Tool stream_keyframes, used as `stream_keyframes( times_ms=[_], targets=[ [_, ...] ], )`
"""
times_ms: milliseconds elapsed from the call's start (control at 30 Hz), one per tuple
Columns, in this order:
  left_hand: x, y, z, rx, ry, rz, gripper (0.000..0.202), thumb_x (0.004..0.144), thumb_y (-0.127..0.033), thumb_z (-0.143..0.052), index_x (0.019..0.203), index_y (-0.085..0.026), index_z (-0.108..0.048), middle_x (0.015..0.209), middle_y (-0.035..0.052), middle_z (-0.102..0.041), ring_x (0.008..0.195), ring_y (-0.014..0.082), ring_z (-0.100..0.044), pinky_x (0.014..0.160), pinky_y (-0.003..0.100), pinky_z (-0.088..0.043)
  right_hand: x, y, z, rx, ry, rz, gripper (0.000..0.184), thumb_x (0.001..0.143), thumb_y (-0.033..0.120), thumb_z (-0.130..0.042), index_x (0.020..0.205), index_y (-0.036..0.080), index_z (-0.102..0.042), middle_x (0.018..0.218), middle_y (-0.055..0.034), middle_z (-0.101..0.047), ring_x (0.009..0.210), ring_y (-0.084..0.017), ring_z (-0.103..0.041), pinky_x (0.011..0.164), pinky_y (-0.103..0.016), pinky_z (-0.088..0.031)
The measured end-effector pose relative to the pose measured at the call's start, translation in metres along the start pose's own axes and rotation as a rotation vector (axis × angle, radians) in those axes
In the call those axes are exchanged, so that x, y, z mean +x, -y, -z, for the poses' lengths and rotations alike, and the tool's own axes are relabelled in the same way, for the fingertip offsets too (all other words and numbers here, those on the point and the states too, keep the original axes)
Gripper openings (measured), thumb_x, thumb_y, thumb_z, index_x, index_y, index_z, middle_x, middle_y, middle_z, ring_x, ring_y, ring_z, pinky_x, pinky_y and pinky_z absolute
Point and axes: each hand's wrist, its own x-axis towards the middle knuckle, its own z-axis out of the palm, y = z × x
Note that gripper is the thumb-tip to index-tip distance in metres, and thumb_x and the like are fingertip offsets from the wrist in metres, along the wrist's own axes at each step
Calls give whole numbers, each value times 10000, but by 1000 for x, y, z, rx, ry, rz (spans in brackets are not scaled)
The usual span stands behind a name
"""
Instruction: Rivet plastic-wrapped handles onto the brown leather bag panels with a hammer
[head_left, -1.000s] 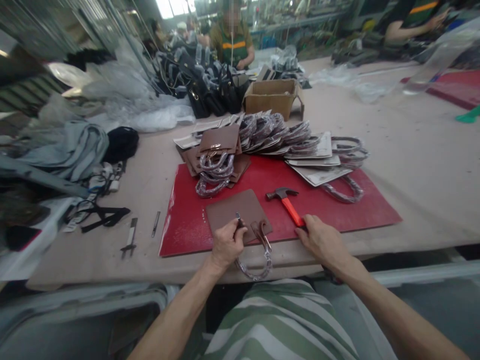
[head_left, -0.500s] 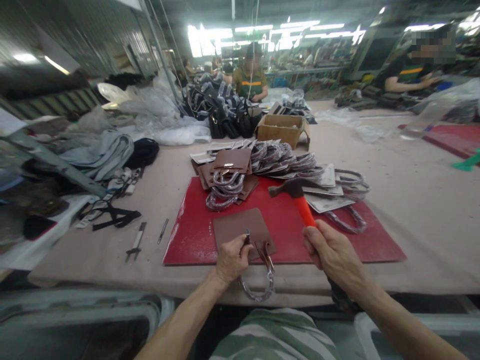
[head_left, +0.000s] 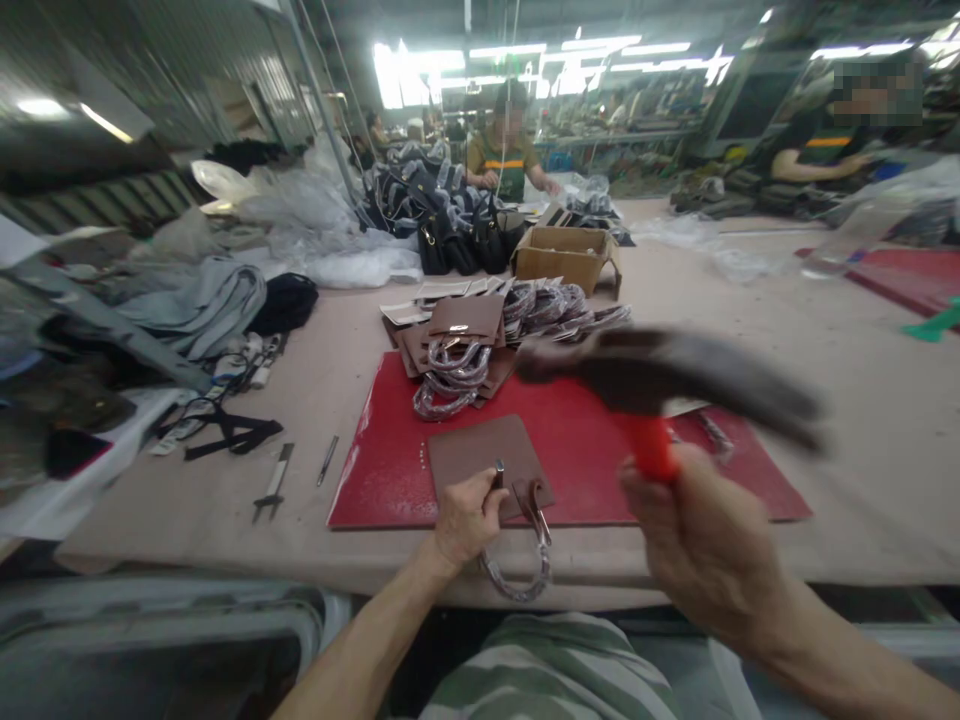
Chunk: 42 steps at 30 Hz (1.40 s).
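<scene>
My left hand [head_left: 466, 518] is closed around a small metal punch [head_left: 498, 473] held upright on a brown leather panel [head_left: 480, 450]. The panel lies on a red mat [head_left: 585, 440] and carries a plastic-wrapped handle [head_left: 525, 570] that hangs over the table edge. My right hand [head_left: 701, 545] grips the orange handle of a hammer [head_left: 660, 375], raised close to the camera. Its dark head is smeared by motion, above and right of the punch.
Stacks of brown panels with wrapped handles [head_left: 457, 350] and pale panels lie at the mat's far side. A cardboard box [head_left: 566, 258] and black bags [head_left: 457, 240] stand behind. Scissors [head_left: 271, 485] and a thin tool [head_left: 326, 460] lie left. Other people work at the far end.
My right hand took the hammer off the red mat and swung it up toward the camera. My left hand stayed on the punch. The view tilted upward.
</scene>
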Motion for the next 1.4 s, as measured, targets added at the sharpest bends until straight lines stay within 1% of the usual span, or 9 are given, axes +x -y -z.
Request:
stream_keyframes(
  times_ms=[133, 267, 400, 633, 767, 967, 1167, 1267, 1400],
  targets=[
    [0, 0, 0, -1, 20, 13, 109, 906, -190, -567, 973, -192, -653, 838, 71, -753, 764, 210, -739, 700, 295, -593, -10, -9, -11, -68, 274, 163, 188, 1002, 225, -380, 831, 238, -460, 544, 39, -512, 405, -135, -435, 465, -305, -222],
    [0, 0, 2, -25, 28, 17, 124, 915, -198, -563, 999, -194, -654, 872, 77, -757, 799, 206, -740, 735, 290, -588, -10, -8, -9, -28, 128, 39, 211, 1028, 280, -371, 821, 251, -401, 552, 50, -488, 400, -127, -409, 470, -293, -230],
    [0, 1, 3, 3, 32, 23, 89, 906, -192, -568, 924, -186, -655, 768, 66, -729, 716, 207, -727, 658, 281, -572, -16, -10, -13, -54, 354, 99, 190, 1000, 244, -361, 825, 248, -436, 549, 40, -511, 411, -143, -424, 478, -316, -189],
    [2, -3, 6, -53, 24, 18, 105, 915, -207, -569, 984, -191, -646, 860, 68, -748, 785, 199, -734, 721, 289, -585, -20, -61, -46, 117, 526, -398, 333, 1017, 406, -308, 744, 249, -418, 579, 17, -537, 496, -148, -495, 519, -272, -329],
    [3, -6, 8, -48, 42, 28, 109, 924, -224, -579, 1004, -188, -644, 874, 66, -748, 802, 195, -734, 744, 286, -588, -24, -86, -72, -107, 594, -531, 249, 997, 278, -354, 813, 208, -507, 679, -45, -611, 595, -186, -580, 579, -287, -384],
    [0, -5, 9, -32, 69, 52, 144, 936, -273, -591, 1024, -184, -662, 906, 78, -758, 836, 198, -740, 794, 295, -597, -34, -53, -112, -127, 340, -125, 384, 960, 309, -485, 1284, 115, -556, 1352, -220, -563, 1213, -332, -544, 978, -465, -454],
    [6, 0, 10, -323, -38, 422, 186, 929, -334, -581, 1000, -185, -668, 892, 58, -774, 804, 187, -754, 767, 302, -628, -49, -23, -154, 75, 453, -83, 638, 844, 251, -604, 1444, 84, -467, 1546, -205, -406, 1456, -368, -309, 1183, -595, -257],
    [11, 11, 17, -528, -236, 705, 303, 918, -431, -595, 1040, -157, -636, 890, 66, -774, 777, 192, -760, 734, 345, -647, -52, -26, -157, 95, 466, -101, 653, 835, 214, -597, 1460, 84, -459, 1565, -185, -387, 1475, -358, -278, 1205, -580, -227],
    [12, 28, 38, -523, -313, 794, 365, 849, -458, -671, 1017, -134, -652, 858, 69, -772, 753, 198, -757, 745, 371, -649, -51, -28, -153, 112, 468, -109, 653, 833, 224, -602, 1459, 93, -465, 1559, -182, -396, 1473, -356, -282, 1209, -579, -224]
  ],
)
